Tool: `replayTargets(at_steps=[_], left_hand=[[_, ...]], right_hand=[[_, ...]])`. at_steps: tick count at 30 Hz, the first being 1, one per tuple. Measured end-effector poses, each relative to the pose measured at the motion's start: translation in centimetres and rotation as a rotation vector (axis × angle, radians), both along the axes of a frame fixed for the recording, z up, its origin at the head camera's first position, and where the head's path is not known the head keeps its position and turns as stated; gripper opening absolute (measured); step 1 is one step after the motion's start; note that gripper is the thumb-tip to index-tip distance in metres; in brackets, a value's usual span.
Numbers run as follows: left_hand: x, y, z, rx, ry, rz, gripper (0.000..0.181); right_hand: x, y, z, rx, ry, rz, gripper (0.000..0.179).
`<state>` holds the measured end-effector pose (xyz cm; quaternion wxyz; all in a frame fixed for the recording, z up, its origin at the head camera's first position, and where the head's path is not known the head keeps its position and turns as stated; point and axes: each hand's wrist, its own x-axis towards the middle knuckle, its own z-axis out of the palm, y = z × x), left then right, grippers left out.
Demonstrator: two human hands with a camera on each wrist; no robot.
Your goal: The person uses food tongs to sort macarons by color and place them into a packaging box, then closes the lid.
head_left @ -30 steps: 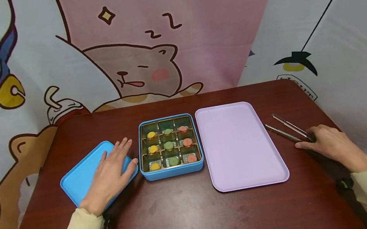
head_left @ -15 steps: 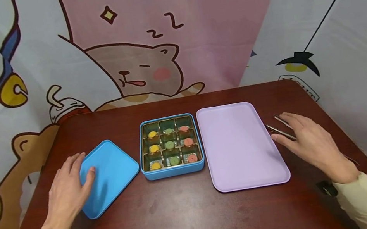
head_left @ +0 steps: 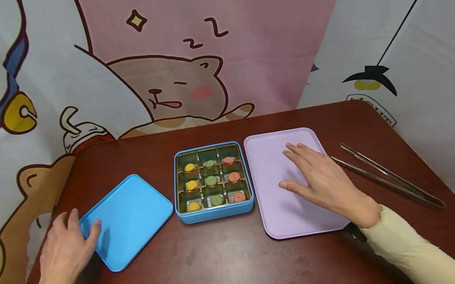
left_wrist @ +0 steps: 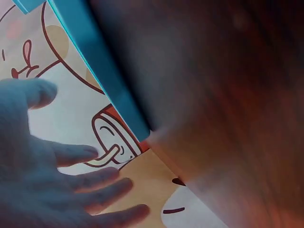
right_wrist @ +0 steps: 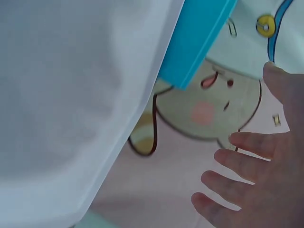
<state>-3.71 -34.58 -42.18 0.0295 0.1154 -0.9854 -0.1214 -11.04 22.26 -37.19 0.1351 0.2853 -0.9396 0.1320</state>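
Note:
My left hand [head_left: 62, 255] hovers at the left edge of a flat blue lid [head_left: 131, 221], fingers spread and holding nothing; in the left wrist view its fingers are apart from the lid's edge [left_wrist: 102, 61]. My right hand [head_left: 325, 184] is over the lilac tray [head_left: 278, 212], its fingers straight and nothing in them. Between lid and tray stands a blue box [head_left: 216, 214] with a gold divided insert. Its compartments hold yellow pieces [head_left: 192, 185], green pieces [head_left: 211, 180] and pink pieces [head_left: 234, 176]. Metal tongs [head_left: 389, 177] lie to the right of the tray.
Everything lies on a dark brown table [head_left: 228, 273]. Behind it hangs a cloth backdrop [head_left: 265, 35] with cartoon animals. The blue box stands close to the tray's left edge.
My left hand has left the lid's right side and moved left across it. My right hand has come off the tongs and moved left over the tray. The tongs lie where they were.

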Motion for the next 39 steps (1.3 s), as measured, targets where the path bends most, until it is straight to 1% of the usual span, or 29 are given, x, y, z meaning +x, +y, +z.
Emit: replayTargets(at_steps=[5, 8, 10, 12, 16, 21, 24, 29, 32, 34, 39], left_hand=[[0.0, -0.9, -0.1, -0.022, -0.116, -0.016, 0.093], [-0.1, -1.3, 0.0, -0.01, -0.194, -0.02, 0.098], [-0.2, -1.4, 0.1, -0.004, -0.231, -0.022, 0.101], [-0.3, -1.5, 0.1, 0.0, -0.246, -0.028, 0.1], [-0.5, -1.7, 0.1, -0.003, -0.253, -0.034, 0.096], [-0.6, -2.0, -0.1, 0.004, -0.299, -0.039, 0.095], [-0.7, -2.3, -0.2, 0.016, -0.285, -0.056, 0.086], [-1.2, -2.8, -0.1, 0.049, -0.236, -0.102, 0.06], [-1.5, -2.9, 0.1, 0.064, -0.218, -0.108, 0.05], [-1.6, -2.8, 0.2, 0.083, -0.189, -0.104, 0.046], [-1.8, -2.6, 0.3, 0.159, -0.155, -0.081, 0.049]], right_hand=[[-0.1, -2.5, -0.4, 0.047, -0.045, 0.06, 0.081], [-0.1, -3.8, -0.6, 0.079, -0.061, 0.085, 0.082], [-0.1, -4.5, -0.7, 0.098, -0.068, 0.101, 0.084], [-0.2, -5.1, -0.8, 0.112, -0.073, 0.113, 0.084], [-0.2, -5.9, -0.8, 0.129, -0.075, 0.131, 0.084], [-0.2, -6.5, -0.8, 0.132, -0.07, 0.144, 0.082], [-0.2, -6.7, -0.7, 0.136, -0.078, 0.141, 0.082], [-0.2, -6.7, -0.7, 0.15, -0.092, 0.133, 0.081], [-0.3, -6.7, -0.8, 0.152, -0.093, 0.132, 0.081], [-0.4, -6.6, -0.8, 0.152, -0.094, 0.13, 0.082], [-0.4, -6.5, -0.7, 0.144, -0.097, 0.127, 0.083]])
